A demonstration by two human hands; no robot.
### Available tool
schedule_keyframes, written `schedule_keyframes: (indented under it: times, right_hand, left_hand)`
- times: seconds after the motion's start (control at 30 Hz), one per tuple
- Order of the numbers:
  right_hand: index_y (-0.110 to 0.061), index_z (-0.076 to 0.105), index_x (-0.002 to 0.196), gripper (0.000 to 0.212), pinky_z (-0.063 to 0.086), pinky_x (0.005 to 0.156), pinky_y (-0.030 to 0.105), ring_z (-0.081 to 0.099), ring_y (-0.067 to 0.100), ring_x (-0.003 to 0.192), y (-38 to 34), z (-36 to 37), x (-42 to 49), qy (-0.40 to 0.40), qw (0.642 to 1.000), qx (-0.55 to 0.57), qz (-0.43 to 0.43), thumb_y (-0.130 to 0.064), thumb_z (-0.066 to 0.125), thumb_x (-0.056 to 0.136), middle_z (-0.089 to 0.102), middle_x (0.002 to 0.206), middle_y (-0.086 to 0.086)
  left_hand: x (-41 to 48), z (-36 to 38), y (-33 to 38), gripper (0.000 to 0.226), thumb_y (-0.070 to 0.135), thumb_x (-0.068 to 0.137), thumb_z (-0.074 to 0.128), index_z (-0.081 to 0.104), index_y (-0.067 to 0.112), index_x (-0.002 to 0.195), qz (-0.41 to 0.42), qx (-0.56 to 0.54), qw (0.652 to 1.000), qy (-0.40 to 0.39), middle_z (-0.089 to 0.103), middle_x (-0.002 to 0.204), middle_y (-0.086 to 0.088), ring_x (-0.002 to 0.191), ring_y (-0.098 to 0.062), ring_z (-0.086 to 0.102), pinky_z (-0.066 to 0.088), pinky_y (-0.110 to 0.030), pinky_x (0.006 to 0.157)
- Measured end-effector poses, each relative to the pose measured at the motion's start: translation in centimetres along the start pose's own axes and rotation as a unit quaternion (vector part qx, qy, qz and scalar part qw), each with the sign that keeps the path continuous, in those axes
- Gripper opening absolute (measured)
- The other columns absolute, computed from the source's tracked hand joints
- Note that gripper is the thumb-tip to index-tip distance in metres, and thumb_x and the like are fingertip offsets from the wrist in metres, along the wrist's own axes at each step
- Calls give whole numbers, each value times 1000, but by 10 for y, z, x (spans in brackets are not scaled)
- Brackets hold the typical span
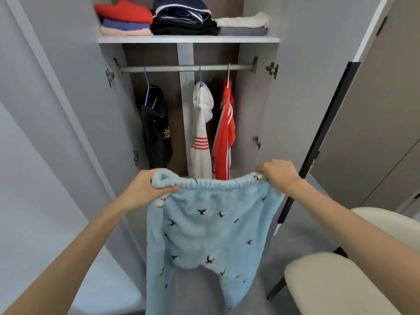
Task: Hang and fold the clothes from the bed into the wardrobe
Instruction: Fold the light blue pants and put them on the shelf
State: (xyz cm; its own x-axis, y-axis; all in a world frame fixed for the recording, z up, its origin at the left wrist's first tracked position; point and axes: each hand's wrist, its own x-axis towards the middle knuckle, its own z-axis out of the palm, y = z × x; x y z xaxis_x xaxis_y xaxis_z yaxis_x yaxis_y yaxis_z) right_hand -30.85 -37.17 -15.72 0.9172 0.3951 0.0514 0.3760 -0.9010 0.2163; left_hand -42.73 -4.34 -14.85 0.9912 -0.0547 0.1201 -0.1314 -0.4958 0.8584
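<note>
At the left, the left door (56, 87) of the wardrobe (250, 105) stands swung wide, plain and grey. Just right of it and nearer, the person's left hand (145, 189) clenches the rolled left end of the waistband of a pair of pale blue fleece trousers (204, 237), fingers curled over the top and thumb beneath. The trousers hang stretched between both hands in front of the open wardrobe, legs dangling towards the floor, and the waistband hides the hems of two hanging garments behind it. Farther back, the shelf (188, 39) holds folded piles: a red top (125, 11) over blue and pink ones at the left, a navy piece (181, 10) on black in the middle, a cream piece (243, 20) on grey at the right. Under the shelf a metal rail (172, 68) carries a black top (156, 133) on a purple hanger, then a white hooded top (201, 133) with red stripes, then a red jacket (225, 133) with white stripes. The right hand (279, 176) grasps the right end of the waistband, fingers closed on the cloth. Beyond it the right door (295, 87) is open too, with a black-edged panel (327, 133) past it. Near right stands a cream padded chair (329, 280) on black legs. The floor (300, 244) is grey.
</note>
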Motion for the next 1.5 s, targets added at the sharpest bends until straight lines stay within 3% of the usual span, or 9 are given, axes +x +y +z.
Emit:
schedule_keyframes:
  times: [0.2,0.33,0.5,0.67,0.8,0.93,1.17,1.27,1.5]
  right_hand:
    - [-9,74,90,26,43,87,23,55,17,105,-9,-31,-4,198,879,417,-120,13,66,78,55,120,0]
    - [-19,76,84,42,41,96,26,48,27,109,-25,-66,-13,193,848,455,-191,20,67,73,50,129,9]
    - [-30,72,83,37,24,95,9,34,18,102,-31,-88,-27,163,830,480,-232,6,72,78,42,105,1]
    - [-19,74,89,26,37,72,14,34,7,77,-27,-92,-29,112,769,575,-258,4,73,77,31,79,-7]
    - [-28,77,79,30,37,73,18,36,9,82,-16,-85,-23,135,844,454,-252,2,71,79,38,84,-6]
    - [-28,75,87,41,36,92,24,26,6,103,-2,-74,-27,61,926,284,-242,3,50,84,38,138,-6]
    - [-49,41,136,55,21,114,48,-2,35,145,0,-33,-35,-197,932,222,-206,-47,60,85,-25,158,-10]
    - [-49,33,140,78,10,120,48,-18,18,147,-4,-23,-32,-130,916,310,-219,-45,78,75,-26,158,-5]
    - [-51,44,133,72,33,110,48,10,28,143,-16,-13,-19,-112,905,315,-261,-43,80,71,-29,152,-24]
  left_hand:
    - [0,9,16,27,-6,72,77,68,19,78,23,-43,994,-96,67,62,11,57,3,61,47,-12,59]
    - [12,18,31,32,-4,71,78,68,27,70,78,-61,993,-62,68,67,10,62,2,62,47,-10,59]
    - [29,31,49,21,14,67,80,74,17,87,116,-60,988,-88,53,135,14,117,6,52,44,-12,92]
    - [35,48,72,23,16,69,76,74,38,74,102,-99,975,-171,72,81,13,78,2,65,48,-11,71]
    - [42,63,65,21,23,64,79,75,37,78,114,-91,984,-101,72,89,11,87,-2,67,50,-14,76]
    - [42,74,47,25,13,64,80,73,21,87,98,-98,990,9,68,105,2,96,-2,65,49,-11,81]
    - [35,81,39,30,5,62,82,73,18,88,37,-137,989,49,71,101,0,92,-2,67,52,-13,76]
    - [33,80,42,26,10,59,83,75,20,82,57,-112,992,14,71,100,0,94,-4,67,50,-12,77]
    - [26,71,49,31,13,57,85,76,37,74,110,-47,993,-23,66,97,16,96,-1,63,48,-11,78]
